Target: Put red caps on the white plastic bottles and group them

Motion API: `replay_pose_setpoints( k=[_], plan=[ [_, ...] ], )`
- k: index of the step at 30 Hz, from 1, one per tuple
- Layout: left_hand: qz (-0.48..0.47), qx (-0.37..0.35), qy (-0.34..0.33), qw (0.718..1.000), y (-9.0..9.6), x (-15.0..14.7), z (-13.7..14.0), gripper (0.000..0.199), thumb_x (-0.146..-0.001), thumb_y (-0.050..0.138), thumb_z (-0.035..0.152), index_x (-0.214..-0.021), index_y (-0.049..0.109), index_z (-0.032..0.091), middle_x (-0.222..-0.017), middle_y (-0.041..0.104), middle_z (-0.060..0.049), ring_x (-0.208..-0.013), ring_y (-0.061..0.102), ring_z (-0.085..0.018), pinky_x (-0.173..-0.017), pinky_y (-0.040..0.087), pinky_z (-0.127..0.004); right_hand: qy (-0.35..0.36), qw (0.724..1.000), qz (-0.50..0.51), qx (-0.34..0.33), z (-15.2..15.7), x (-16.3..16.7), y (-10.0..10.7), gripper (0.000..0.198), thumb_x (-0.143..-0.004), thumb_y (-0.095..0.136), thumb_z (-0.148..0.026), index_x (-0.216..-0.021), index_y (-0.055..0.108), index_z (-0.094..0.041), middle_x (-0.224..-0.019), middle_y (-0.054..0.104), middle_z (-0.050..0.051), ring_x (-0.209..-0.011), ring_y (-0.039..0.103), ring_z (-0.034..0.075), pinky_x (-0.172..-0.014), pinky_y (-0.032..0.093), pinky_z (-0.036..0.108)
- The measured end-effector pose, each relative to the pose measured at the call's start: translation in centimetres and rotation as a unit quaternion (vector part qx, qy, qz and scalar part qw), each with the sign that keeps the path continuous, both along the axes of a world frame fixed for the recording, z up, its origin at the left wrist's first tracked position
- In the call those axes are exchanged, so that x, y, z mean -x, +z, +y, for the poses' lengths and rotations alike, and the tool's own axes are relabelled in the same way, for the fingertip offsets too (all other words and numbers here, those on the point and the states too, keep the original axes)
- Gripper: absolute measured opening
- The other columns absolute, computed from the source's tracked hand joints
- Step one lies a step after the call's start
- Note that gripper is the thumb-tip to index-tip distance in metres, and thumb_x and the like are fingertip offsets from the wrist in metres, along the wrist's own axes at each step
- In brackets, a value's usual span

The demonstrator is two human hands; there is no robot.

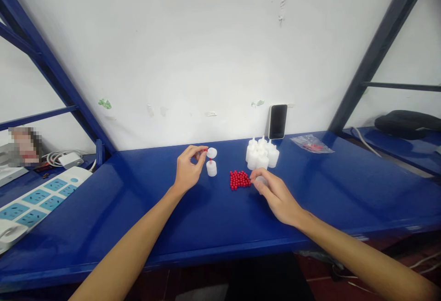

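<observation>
My left hand (190,167) is closed in a pinch on a small white bottle (212,153), whose round end faces me. A bit of red shows at its fingertips. Just below stands another small white bottle (211,169), upright with a red tip. My right hand (275,193) is wrapped round a white bottle (262,180), partly hidden by the fingers. Its fingertips are at the right edge of a flat patch of small red caps (239,179) on the blue table (206,223). Behind that hand, several white bottles with pointed nozzles (262,153) stand grouped.
A phone-like device (277,122) leans against the wall. A clear plastic bag (312,144) with red pieces lies at the back right. On the left are a white power strip (41,200) and a charger with cable (70,159). Blue metal posts (375,48) rise at both sides.
</observation>
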State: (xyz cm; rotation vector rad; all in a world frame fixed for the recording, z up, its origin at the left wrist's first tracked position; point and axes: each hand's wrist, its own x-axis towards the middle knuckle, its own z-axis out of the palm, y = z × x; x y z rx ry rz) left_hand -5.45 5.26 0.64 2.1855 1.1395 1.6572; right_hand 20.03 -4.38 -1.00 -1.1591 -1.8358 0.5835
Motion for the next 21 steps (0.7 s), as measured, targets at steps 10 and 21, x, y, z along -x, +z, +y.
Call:
replay_pose_setpoints(
  k=[10, 21],
  plan=[
    [0.066, -0.019, -0.006, 0.998, -0.6, 0.0, 0.0, 0.022, -0.093, 0.053, 0.029, -0.104, 0.071, 0.019, -0.083, 0.060, -0.002, -0.063, 0.049, -0.010, -0.063, 0.043, -0.025, -0.009, 1.000, -0.030, -0.004, 0.2, -0.1, -0.4, 0.036, -0.101, 0.031, -0.046, -0.101, 0.058, -0.022, -0.072, 0.059, 0.000, -0.068, 0.054, 0.017, -0.070, 0.042, 0.031],
    [0.100, -0.120, -0.023, 0.988, -0.2, -1.1, -1.7, 0.021, -0.091, 0.056, 0.017, -0.110, 0.065, 0.018, -0.086, 0.064, -0.002, -0.070, 0.057, -0.011, -0.072, 0.049, -0.026, 0.048, 0.998, 0.021, 0.023, -0.1, 0.1, 0.0, 0.034, -0.101, 0.034, -0.044, -0.091, 0.057, -0.020, -0.075, 0.053, 0.000, -0.065, 0.048, 0.014, -0.061, 0.037, 0.027]
  ],
)
